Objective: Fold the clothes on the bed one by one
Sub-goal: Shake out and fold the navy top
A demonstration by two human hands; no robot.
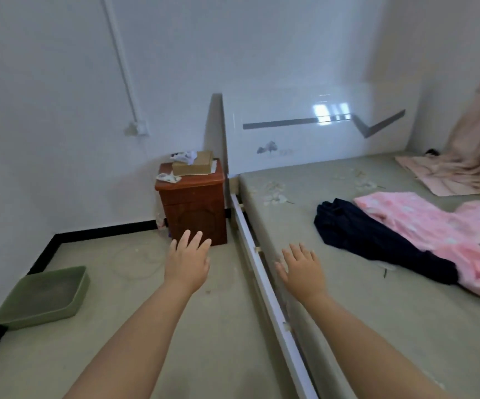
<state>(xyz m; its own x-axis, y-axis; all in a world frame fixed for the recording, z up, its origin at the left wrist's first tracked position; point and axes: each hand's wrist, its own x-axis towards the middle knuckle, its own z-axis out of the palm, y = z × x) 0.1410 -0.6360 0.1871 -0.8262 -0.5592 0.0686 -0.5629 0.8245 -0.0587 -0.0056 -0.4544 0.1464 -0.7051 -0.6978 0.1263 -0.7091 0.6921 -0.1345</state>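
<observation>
Both hands are reaching forward, palms down, fingers straight and loosely spread, holding nothing. Left hand [188, 262] is hovering over the floor [135, 335], just near of the wooden nightstand [194, 203]. Right hand [302, 269] is hanging over the near-left edge of the bed [377, 326], by the white side rail [264, 277]; can't tell if it's touching the mattress.

Clothes are lying unfolded on the bed, right of the right hand and apart from it: a dark navy garment [371, 237] is sprawling diagonally, and a pink patterned garment [446, 234] is sitting just right of it, overlapping its edge. Farther back at the far right, a peach fabric [463, 165] is draping down onto the mattress.

A glossy white headboard [313, 133] is standing at the far end of the bed. On the nightstand, a tan box [194, 165] is sitting with crumpled white stuff beside and on it. A green tray [43, 298] is lying on the floor at near left, by the wall. A cable conduit [121, 64] is running down the far wall to a socket [139, 128].
</observation>
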